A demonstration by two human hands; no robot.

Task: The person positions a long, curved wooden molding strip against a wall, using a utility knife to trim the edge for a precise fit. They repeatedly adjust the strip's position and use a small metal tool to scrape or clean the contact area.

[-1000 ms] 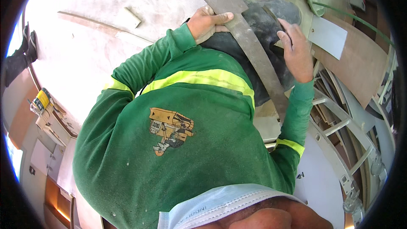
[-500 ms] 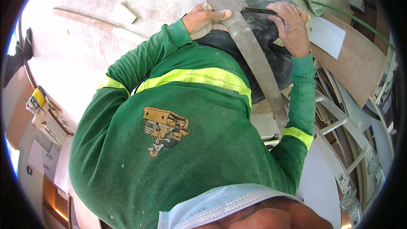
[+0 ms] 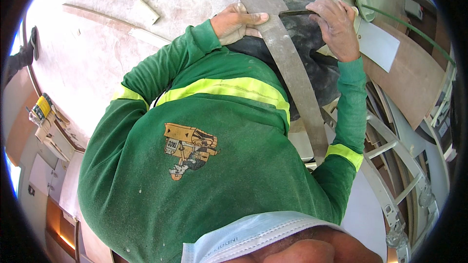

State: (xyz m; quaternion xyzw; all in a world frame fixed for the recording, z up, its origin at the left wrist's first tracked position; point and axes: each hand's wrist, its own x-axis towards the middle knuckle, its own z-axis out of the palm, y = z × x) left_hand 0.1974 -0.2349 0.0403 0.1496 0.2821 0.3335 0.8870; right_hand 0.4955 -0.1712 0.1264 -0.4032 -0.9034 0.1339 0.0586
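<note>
My left hand point(image 3: 239, 23) is closed on the edge of a long, flat, dusty grey-brown strip point(image 3: 292, 63), thumb on its upper face and fingers curled beneath. The strip slants from the top of the view down past my right side, crossing over my dark-trousered leg point(image 3: 319, 75). My right hand point(image 3: 335, 25) is closed round the right end of a narrow dark bar-like tool point(image 3: 295, 12). The tool's left end meets the strip's right edge, just right of my left thumb. Its kind cannot be made out, since my fingers hide the rest.
A pale dusty board point(image 3: 112, 44) spreads across the left, bearing a small off-white block point(image 3: 148, 11) and a thin wooden strip point(image 3: 97, 13). A metal ladder point(image 3: 402, 175) and stacked panels stand at the right. A person's shoe point(image 3: 33, 44) shows at the far left.
The view has shifted slightly. My right hand and forearm sit a little farther right, and the strip's lower end lies slightly lower. My left hand keeps its hold.
</note>
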